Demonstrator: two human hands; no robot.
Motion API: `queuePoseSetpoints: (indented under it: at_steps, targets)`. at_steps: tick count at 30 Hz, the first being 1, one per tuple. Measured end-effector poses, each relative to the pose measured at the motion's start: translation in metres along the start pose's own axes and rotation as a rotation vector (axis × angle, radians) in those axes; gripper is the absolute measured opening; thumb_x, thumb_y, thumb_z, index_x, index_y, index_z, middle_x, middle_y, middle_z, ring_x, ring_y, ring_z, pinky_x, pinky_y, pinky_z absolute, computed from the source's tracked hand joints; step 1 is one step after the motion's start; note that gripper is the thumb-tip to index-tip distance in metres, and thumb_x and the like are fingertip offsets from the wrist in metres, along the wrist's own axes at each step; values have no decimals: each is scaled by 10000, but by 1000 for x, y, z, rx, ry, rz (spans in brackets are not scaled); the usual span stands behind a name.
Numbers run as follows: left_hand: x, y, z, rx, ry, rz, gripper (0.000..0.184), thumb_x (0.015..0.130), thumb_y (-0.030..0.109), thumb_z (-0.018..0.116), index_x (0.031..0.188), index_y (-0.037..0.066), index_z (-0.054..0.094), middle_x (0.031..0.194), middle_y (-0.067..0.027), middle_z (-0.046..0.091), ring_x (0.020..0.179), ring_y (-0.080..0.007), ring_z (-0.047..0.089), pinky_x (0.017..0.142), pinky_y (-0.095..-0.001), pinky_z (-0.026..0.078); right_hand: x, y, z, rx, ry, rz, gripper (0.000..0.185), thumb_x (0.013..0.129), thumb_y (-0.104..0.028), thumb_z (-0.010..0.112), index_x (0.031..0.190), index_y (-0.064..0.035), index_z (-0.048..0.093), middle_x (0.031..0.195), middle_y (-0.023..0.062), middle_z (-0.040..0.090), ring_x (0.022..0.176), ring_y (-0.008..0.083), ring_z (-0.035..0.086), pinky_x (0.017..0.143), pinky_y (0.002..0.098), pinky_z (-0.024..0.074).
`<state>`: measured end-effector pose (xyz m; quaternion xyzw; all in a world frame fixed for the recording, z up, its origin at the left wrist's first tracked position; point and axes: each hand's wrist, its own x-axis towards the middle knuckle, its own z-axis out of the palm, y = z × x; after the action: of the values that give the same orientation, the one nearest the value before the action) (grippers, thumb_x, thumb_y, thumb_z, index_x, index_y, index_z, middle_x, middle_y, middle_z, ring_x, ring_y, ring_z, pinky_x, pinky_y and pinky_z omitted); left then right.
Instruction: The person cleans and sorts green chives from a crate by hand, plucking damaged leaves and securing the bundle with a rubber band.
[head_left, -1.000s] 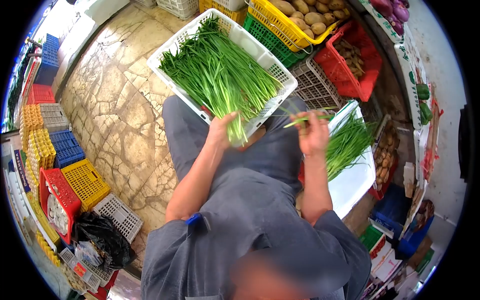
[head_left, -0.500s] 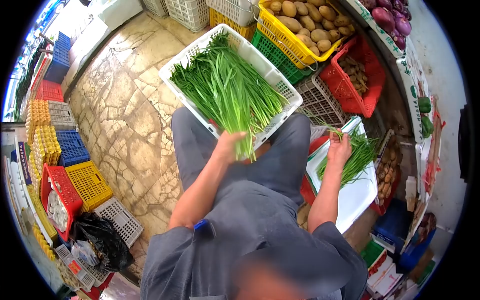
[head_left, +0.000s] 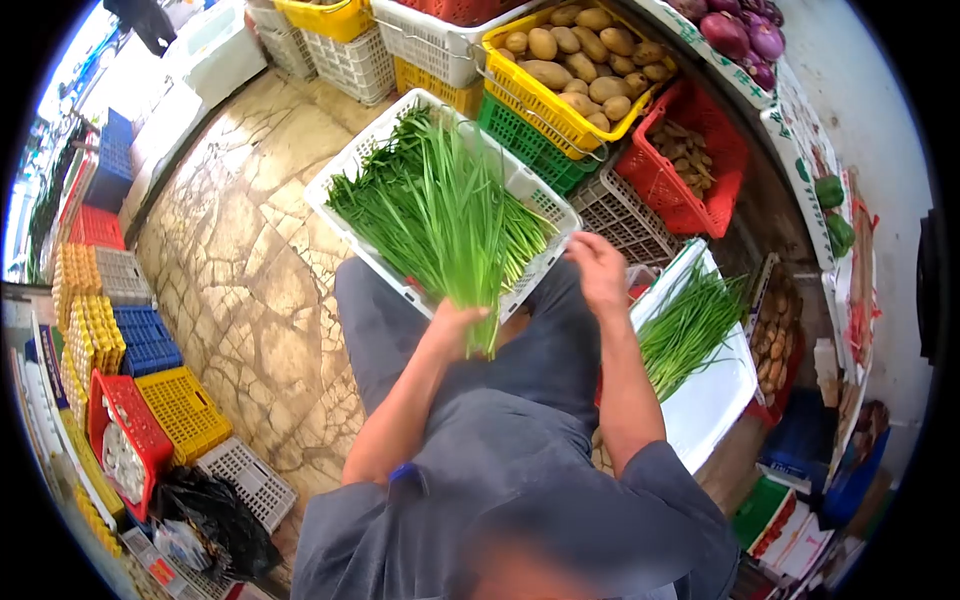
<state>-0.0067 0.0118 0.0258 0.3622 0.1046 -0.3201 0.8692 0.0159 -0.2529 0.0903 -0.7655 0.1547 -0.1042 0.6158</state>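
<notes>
Left hand (head_left: 455, 325): closed around the lower, pale ends of a bunch of chives (head_left: 462, 225). The stalk ends project below the fist; the leaves fan out ahead of the hand, over the chives lying in the white crate (head_left: 525, 187). The crate sits tilted directly ahead of both hands, its near edge at the person's knees.

Right hand (head_left: 598, 272): raised to the right of the left hand and apart from it, just beside the right corner of the white crate. The fingers are bent. Whether they hold a stalk or touch the crate rim cannot be determined.

To the right of the right hand: a white tray (head_left: 705, 420) carrying a loose pile of chives (head_left: 685, 335). The right forearm lies along the near side of this tray.

Ahead of the right hand: a grey crate (head_left: 628, 215), and beyond it a yellow crate (head_left: 545, 122) of potatoes (head_left: 590, 60), positioned above a green crate (head_left: 530, 148). Ahead and to the right: a red basket (head_left: 728, 180).

Well to the left of the left hand, across the stone floor (head_left: 250, 260): stacked egg trays (head_left: 95, 335) and a black plastic bag (head_left: 225, 510).
</notes>
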Motion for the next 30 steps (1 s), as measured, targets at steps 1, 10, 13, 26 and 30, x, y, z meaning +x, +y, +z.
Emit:
queuePoseSetpoints:
  at_steps: [1,10,13,26,30]
  targets:
    - [-2,2,3,13,-8,-8,450,793,-22,713,1222,59,607,1030,-41,666,869,-191,670,767,-355,579,3,-16,20,30,-73,78,236,949,-155,659,1090,27,707,877,43,702,790,111,642,752,247,506]
    - [-10,9,11,94,-55,-73,417,793,-8,688,1197,37,597,979,-53,655,824,-192,668,711,-355,583,49,-4,72,194,-271,287,198,909,-148,682,754,-56,601,662,-1,556,586,95,489,557,260,391]
    - [-7,3,7,64,-35,-51,377,787,25,694,1148,19,588,907,-61,642,713,-196,657,623,-351,580,48,-3,61,235,-310,250,233,910,-188,657,751,-40,573,687,-25,548,630,77,494,569,270,403]
    - [1,-2,2,147,-58,-38,301,794,-12,683,1080,19,595,800,-66,630,619,-178,628,538,-316,540,41,-46,-1,-582,-474,-474,143,853,-120,619,858,7,556,772,186,554,685,325,557,644,390,468]
    - [0,0,-2,103,-111,-67,294,806,-39,693,1083,18,614,913,-61,656,696,-164,643,603,-306,533,48,-19,-41,-423,-437,-184,180,898,-172,613,873,6,601,737,90,574,677,171,553,659,347,479]
